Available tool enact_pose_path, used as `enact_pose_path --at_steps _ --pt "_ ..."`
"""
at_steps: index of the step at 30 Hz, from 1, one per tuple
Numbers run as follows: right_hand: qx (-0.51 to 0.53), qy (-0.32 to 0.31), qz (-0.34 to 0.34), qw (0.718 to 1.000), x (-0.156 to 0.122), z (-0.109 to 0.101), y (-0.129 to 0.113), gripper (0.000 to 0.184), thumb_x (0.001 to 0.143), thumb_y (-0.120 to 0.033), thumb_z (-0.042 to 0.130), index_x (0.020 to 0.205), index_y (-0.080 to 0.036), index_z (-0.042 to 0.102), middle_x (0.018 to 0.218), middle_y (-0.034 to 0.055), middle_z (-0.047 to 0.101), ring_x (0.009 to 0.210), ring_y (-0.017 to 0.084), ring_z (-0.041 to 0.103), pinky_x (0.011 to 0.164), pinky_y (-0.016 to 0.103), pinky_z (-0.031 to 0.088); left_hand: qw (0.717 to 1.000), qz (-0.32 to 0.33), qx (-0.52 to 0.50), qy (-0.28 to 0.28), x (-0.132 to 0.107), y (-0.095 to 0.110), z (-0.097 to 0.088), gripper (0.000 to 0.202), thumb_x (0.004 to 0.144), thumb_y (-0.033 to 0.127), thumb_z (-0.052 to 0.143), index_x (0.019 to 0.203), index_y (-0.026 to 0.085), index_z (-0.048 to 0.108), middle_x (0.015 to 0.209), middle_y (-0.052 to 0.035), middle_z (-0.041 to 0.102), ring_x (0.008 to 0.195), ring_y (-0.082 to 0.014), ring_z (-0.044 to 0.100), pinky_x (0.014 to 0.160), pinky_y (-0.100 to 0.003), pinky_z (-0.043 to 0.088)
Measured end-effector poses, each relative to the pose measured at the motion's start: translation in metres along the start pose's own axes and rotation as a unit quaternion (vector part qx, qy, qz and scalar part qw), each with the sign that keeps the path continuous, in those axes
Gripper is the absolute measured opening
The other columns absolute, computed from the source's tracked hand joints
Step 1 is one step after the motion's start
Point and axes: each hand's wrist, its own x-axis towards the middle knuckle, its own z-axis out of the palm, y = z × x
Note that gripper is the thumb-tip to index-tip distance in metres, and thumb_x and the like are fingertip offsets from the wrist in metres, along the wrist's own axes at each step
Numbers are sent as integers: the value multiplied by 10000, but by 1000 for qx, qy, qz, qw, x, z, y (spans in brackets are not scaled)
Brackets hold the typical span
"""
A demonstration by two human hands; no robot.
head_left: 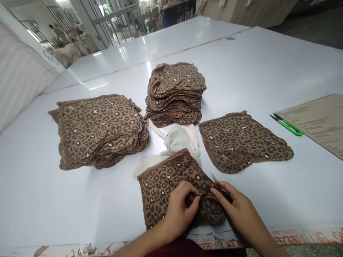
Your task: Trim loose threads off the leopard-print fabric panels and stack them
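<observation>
A leopard-print fabric piece point(160, 185) with a fuzzy brown edge lies at the near side of the table. My left hand point(183, 207) pinches the cloth near its right part, thumb and forefinger together. In my right hand point(238, 207) is a pair of thread snips point(223, 191) with dark handles, its thin blades pointing up and left above the cloth. The right fingers also lie against the cloth's edge. What sits exactly between the left fingertips is too small to make out.
Two stacks of matching pieces, a left stack point(99, 125) and a middle stack point(175, 92), stand beyond. A single piece point(241, 142) lies right. Farther right are green-handled snips point(291, 126) and a printed board point(316, 117). Pale scraps point(175, 139) lie under the near piece.
</observation>
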Motion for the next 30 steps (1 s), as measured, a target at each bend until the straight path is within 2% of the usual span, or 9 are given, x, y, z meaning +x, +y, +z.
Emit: enact_pose_path --at_steps 3,5,8,12,14,20,23,26,30 --pt "-12 25 7 1000 3 0 2 364 803 -530 461 996 -231 535 952 40 666 900 243 616 753 294 490 999 -25 21 0 -1 1 -1 89 792 102 482 755 159 540 751 -10 521 656 -106 477 605 -210 391" --pt "7 13 9 1000 2 -1 2 362 803 -531 462 995 -232 532 962 36 666 907 242 615 757 290 492 998 -35 48 -3 -2 2 1 45 781 135 525 813 163 539 753 -3 520 654 -112 482 611 -221 398" --pt "37 3 2 999 1 0 3 359 811 -522 462 1004 -226 525 1029 47 651 949 237 600 777 284 488 993 -31 111 -15 -2 3 9 160 771 226 598 908 173 534 844 -21 543 762 -150 521 699 -265 420" --pt "23 5 -3 1000 1 2 7 374 819 -524 448 1028 -221 510 1050 59 636 945 230 594 798 294 480 982 -18 184 -33 1 2 16 71 812 217 545 870 177 535 886 -40 544 835 -183 523 744 -308 421" --pt "1 12 -4 1000 2 1 9 378 820 -527 437 1029 -221 511 1001 54 645 916 231 601 788 302 481 984 -19 176 -30 2 2 15 9 813 180 528 821 180 531 854 -30 548 810 -173 523 724 -296 420" --pt "-69 35 0 997 1 -1 4 385 824 -529 424 1023 -216 525 939 56 659 897 255 606 782 326 469 997 -6 75 -5 -1 0 10 60 818 173 524 758 174 531 787 -18 553 735 -135 520 670 -250 420" --pt "-15 -8 -10 1000 -4 -3 -10 381 844 -496 431 1069 -202 520 1005 59 657 934 241 599 803 303 471 997 43 61 -22 -4 0 2 137 780 243 606 889 184 549 866 -37 576 787 -154 540 701 -265 446" --pt "55 -12 -33 998 -5 -21 -36 390 811 -481 507 1075 -197 552 1067 55 645 973 226 588 806 270 487 991 116 72 2 -8 6 -20 332 767 271 632 1066 224 494 1015 -57 569 922 -181 547 810 -294 456" --pt "122 117 -34 985 16 -83 -69 434 674 -455 679 1021 -203 619 1053 61 657 963 230 600 758 253 510 974 154 118 116 -10 20 -49 286 820 185 532 1090 242 453 979 -45 547 883 -164 536 740 -264 465"
